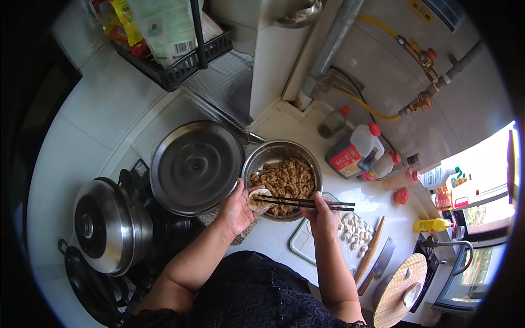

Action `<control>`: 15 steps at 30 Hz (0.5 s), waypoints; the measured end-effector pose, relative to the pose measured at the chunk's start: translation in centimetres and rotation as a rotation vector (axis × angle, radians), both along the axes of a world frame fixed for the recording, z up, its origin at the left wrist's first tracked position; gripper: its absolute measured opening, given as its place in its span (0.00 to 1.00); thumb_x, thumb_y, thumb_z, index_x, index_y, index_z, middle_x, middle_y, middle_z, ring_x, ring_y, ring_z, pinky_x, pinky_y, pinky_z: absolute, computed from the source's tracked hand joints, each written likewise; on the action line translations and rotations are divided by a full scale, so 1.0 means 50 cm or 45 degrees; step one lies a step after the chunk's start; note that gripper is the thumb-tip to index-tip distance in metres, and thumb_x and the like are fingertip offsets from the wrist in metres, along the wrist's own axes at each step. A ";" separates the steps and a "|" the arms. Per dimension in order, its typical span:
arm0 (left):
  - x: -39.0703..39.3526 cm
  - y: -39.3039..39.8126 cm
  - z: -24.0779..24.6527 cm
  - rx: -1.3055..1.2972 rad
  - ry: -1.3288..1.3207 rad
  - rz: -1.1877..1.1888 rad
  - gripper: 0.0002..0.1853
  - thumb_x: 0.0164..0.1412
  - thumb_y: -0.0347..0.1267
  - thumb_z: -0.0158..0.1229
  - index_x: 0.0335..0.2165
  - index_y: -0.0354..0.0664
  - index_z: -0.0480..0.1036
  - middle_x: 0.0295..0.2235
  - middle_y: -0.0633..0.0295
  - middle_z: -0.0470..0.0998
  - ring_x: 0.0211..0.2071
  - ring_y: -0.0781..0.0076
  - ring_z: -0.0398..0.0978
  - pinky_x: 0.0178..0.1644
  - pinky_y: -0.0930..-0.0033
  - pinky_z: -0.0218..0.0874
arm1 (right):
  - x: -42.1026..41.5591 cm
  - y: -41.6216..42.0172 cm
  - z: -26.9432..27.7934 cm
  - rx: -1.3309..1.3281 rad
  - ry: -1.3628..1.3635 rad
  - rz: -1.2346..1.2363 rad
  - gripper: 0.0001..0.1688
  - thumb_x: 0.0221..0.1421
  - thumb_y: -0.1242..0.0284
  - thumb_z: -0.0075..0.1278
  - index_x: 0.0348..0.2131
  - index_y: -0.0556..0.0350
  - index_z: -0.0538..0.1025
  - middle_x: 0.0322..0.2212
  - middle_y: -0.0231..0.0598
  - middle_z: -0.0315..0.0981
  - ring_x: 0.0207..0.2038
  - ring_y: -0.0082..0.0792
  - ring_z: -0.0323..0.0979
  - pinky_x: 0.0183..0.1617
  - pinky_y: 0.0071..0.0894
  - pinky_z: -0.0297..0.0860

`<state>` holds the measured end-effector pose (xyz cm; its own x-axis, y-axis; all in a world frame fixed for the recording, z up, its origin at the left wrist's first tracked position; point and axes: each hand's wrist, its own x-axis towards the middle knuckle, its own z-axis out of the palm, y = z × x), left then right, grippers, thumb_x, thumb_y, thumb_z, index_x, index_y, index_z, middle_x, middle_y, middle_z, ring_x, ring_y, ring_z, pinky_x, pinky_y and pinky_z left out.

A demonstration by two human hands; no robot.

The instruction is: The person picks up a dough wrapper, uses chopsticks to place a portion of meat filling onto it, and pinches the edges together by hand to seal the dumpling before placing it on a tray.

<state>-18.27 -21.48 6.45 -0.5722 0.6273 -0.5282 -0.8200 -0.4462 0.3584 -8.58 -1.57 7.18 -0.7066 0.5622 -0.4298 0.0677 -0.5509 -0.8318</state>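
On the open palm and fingers of my left hand point(237, 211) lies a round dough wrapper point(263, 204) with a little minced filling on it. My right hand point(322, 215) grips a pair of dark chopsticks point(303, 201), whose tips touch the filling on the wrapper. Just beyond both hands stands a steel bowl point(283, 144) holding brown minced filling point(287, 180). Under my right forearm is a cutting board with a green rim point(301, 242), and small pieces of white dough point(354, 229) are spread over it to the right.
A large round steel tray point(197, 168) is at the left, beyond a lidded steel pot point(104, 225) and a black pan point(84, 274). To the right lie a wooden rolling pin point(370, 249), a cleaver point(383, 258) and a round slatted mat point(400, 289). Sauce bottles point(352, 151) stand at the back right.
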 end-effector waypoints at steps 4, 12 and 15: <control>-0.001 -0.009 -0.007 -0.055 0.027 -0.008 0.33 0.58 0.56 0.40 0.43 0.34 0.65 0.40 0.54 0.73 0.42 0.63 0.71 0.48 0.62 0.62 | -0.010 0.000 0.010 -0.032 0.008 0.018 0.14 0.52 0.68 0.52 0.28 0.64 0.69 0.20 0.43 0.71 0.16 0.33 0.72 0.18 0.22 0.71; -0.017 -0.047 -0.036 -0.134 0.036 0.098 0.34 0.58 0.56 0.41 0.45 0.33 0.65 0.40 0.52 0.72 0.43 0.60 0.71 0.47 0.62 0.61 | -0.016 0.037 -0.011 0.036 0.021 -0.011 0.15 0.52 0.69 0.52 0.28 0.66 0.69 0.18 0.43 0.71 0.16 0.32 0.72 0.18 0.22 0.71; -0.018 -0.058 -0.044 -0.141 0.015 0.099 0.35 0.57 0.56 0.41 0.44 0.33 0.65 0.41 0.51 0.72 0.43 0.58 0.71 0.47 0.62 0.62 | -0.006 0.053 -0.021 0.073 -0.021 -0.070 0.14 0.52 0.70 0.52 0.27 0.66 0.70 0.19 0.44 0.71 0.16 0.31 0.72 0.19 0.22 0.71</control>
<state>-19.19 -24.40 4.23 -0.6236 0.5190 -0.5846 -0.7798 -0.4655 0.4186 -8.89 1.06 6.16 -0.6670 0.6239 -0.4071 0.0530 -0.5054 -0.8613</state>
